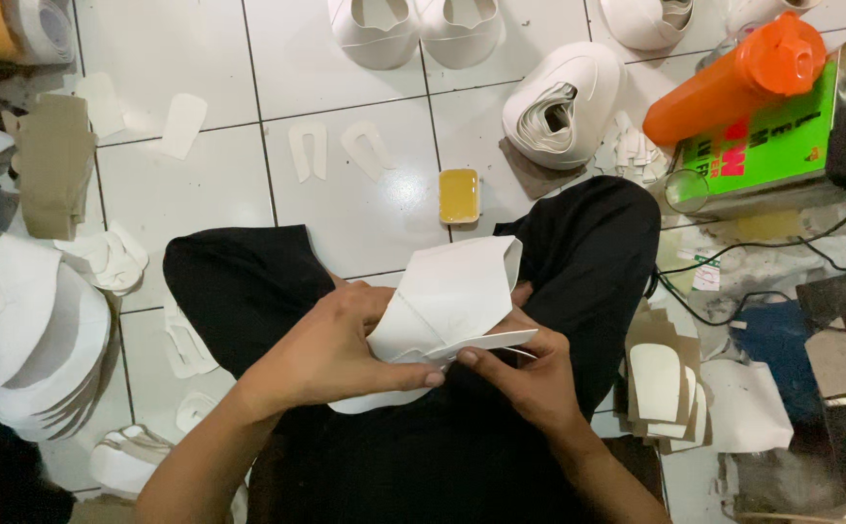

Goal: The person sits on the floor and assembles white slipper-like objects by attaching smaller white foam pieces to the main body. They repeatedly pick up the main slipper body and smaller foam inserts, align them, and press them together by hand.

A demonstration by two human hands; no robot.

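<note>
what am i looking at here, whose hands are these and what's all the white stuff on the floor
There is no machine here: this is one picture from a camera worn on a person's head, looking down at their own lap and bare hands. The person sits cross-legged in black trousers on a white tiled floor. The left hand and the right hand together hold a curved white cut piece, pinching it with the fingers. Around them lie stacks of similar white pieces, rolled white bundles, a small yellow block, an orange bottle and a green tin.
</note>
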